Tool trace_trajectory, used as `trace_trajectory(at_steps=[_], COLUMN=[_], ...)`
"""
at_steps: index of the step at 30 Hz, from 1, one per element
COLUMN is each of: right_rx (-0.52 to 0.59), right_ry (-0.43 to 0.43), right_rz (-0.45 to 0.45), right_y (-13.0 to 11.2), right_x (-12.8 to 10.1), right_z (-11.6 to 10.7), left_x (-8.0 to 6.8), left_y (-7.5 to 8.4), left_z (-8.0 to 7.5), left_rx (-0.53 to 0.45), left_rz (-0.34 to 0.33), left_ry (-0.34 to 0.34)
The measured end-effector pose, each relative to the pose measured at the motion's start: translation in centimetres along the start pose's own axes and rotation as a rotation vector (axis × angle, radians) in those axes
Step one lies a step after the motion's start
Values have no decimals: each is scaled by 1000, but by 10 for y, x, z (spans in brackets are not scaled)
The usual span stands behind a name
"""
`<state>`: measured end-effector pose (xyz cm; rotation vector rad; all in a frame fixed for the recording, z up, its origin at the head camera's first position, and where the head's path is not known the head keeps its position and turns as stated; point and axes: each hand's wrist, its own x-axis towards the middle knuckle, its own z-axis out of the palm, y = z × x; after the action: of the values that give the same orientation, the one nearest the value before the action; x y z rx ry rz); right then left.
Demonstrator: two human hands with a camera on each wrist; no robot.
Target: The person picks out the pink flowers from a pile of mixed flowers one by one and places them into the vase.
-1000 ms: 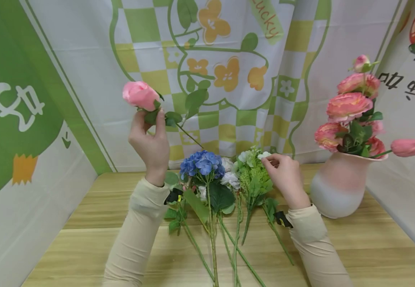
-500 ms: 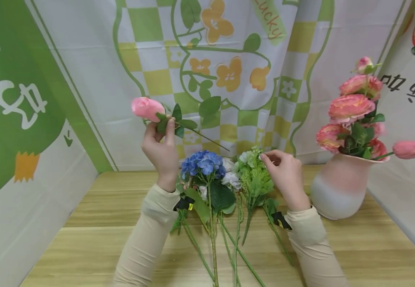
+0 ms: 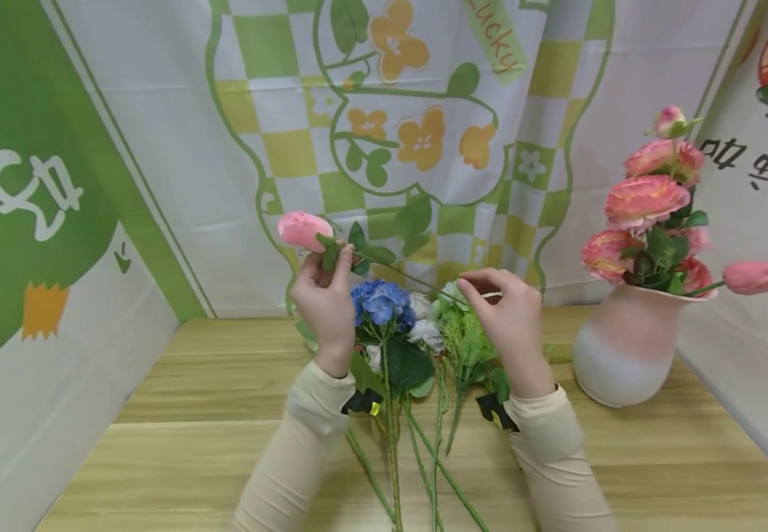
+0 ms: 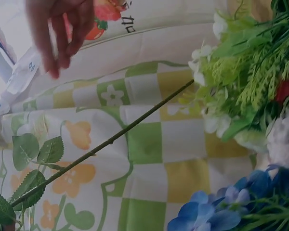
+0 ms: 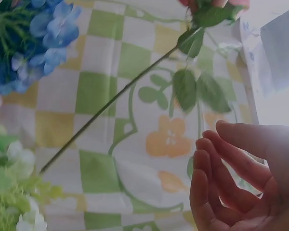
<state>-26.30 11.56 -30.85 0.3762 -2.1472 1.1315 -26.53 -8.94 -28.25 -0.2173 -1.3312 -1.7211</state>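
Note:
My left hand (image 3: 324, 314) pinches a pink rose (image 3: 304, 230) just beneath its bloom, holding it above the table. Its long thin stem (image 4: 111, 140) slants down and right in the head view, bare toward the end. My right hand (image 3: 506, 318) hovers near that end, fingers loosely bent. In the right wrist view, nothing lies between its thumb and fingers (image 5: 202, 173), and the stem runs apart from them. Below both hands lie a blue hydrangea (image 3: 384, 304), white flowers (image 3: 427, 334) and a bright green sprig (image 3: 470, 343) with pale blossoms.
A pink-and-white vase (image 3: 626, 355) stands at the right, holding pink ranunculus-like flowers (image 3: 646, 199) and a pink tulip (image 3: 756, 278) that leans out over the rim. Several stems (image 3: 437, 458) point toward the front of the wooden table (image 3: 191, 443). A printed curtain (image 3: 278, 89) hangs behind.
My left hand has brought the rose down and to the right, and its stem now slants toward my right hand. The right hand has shifted slightly left, away from the green sprig's blossoms.

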Motion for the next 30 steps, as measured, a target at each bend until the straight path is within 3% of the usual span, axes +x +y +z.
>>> trace_trajectory(at_steps=[9, 21, 30], right_rx=[99, 91, 52], right_ry=[-19, -28, -20], right_rz=[-53, -177, -249], right_y=[-16, -20, -21], right_x=[-2, -2, -6], right_z=[14, 27, 34], left_x=[-21, -37, -47], left_y=[-8, -11, -1], left_z=[3, 8, 9], left_rx=[-17, -101, 152], left_rz=[-17, -39, -34], left_ry=[-63, -101, -118])
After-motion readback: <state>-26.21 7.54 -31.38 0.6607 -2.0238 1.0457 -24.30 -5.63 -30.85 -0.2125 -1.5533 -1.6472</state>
